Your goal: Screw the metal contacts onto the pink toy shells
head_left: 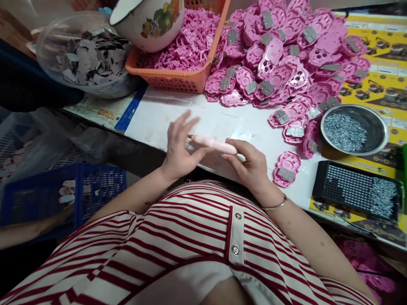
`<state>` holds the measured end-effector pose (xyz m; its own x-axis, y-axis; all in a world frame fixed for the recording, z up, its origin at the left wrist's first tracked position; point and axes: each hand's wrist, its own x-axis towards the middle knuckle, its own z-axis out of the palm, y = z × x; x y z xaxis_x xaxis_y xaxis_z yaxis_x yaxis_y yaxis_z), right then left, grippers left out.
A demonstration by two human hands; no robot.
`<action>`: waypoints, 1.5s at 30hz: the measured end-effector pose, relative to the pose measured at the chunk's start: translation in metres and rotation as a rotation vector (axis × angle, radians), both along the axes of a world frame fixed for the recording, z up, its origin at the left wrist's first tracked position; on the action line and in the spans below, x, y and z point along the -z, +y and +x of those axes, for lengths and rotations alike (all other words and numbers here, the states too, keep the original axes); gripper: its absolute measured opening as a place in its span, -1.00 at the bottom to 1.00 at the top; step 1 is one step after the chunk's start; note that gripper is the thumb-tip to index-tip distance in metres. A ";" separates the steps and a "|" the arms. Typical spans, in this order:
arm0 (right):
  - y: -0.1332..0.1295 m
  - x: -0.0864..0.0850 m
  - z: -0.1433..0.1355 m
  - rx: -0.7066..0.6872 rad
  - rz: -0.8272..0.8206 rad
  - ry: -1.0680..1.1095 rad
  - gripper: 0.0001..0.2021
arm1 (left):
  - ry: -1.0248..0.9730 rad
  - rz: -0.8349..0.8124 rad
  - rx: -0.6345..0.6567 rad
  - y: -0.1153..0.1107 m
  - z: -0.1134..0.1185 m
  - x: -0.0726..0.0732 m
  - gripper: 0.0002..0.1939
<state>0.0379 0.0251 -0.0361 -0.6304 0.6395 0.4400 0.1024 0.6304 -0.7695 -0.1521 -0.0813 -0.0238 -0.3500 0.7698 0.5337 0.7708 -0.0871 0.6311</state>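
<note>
A pale pink plastic casing, seen nearly edge-on, is held above the near edge of the white table. My right hand pinches its right end between thumb and fingers. At the other end is my left hand, its fingers spread and slightly blurred, its thumb against or just beside the casing. A small brownish bit shows at the casing's left tip; I cannot make out what it is. To the right of my right hand, a single pink casing half with grey metal plates lies flat on the table.
Pink casing halves are heaped at the back. An orange basket holds small pink parts under an enamel pot. Left is a clear tub of grey pieces; right, a screw bowl and black screw tray. Another person's arm reaches toward a blue crate.
</note>
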 end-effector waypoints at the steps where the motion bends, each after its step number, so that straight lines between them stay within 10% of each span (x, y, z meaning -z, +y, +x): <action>1: 0.000 -0.004 0.000 0.062 -0.004 0.016 -0.67 | -0.148 0.062 -0.044 0.003 0.001 0.001 -0.28; 6: -0.004 -0.012 -0.007 0.178 -0.023 0.103 -0.66 | -1.119 -0.159 0.180 0.028 0.019 -0.005 -0.33; 9: -0.005 -0.014 -0.008 0.048 -0.149 0.098 -0.64 | -1.362 -0.191 0.202 0.040 0.030 -0.014 -0.45; 19: 0.002 -0.030 0.014 -0.091 -0.674 0.011 -0.65 | -1.414 -0.289 0.199 0.040 0.033 -0.016 -0.53; 30: 0.010 -0.034 0.023 -0.259 -0.888 -0.098 -0.63 | -1.365 -0.416 0.203 0.039 0.035 -0.019 -0.52; 38: 0.000 -0.019 0.012 0.100 -0.543 -0.248 -0.78 | -1.385 -0.423 0.214 0.039 0.044 -0.024 -0.54; 45: -0.004 -0.012 0.010 -0.122 -0.203 -0.086 -0.46 | -1.610 -0.237 0.148 0.042 0.041 -0.017 -0.63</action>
<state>0.0477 0.0211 -0.0245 -0.7382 0.6260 0.2515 0.1054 0.4753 -0.8735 -0.1113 -0.0392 -0.0064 -0.3166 0.8523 -0.4164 -0.6640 0.1143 0.7389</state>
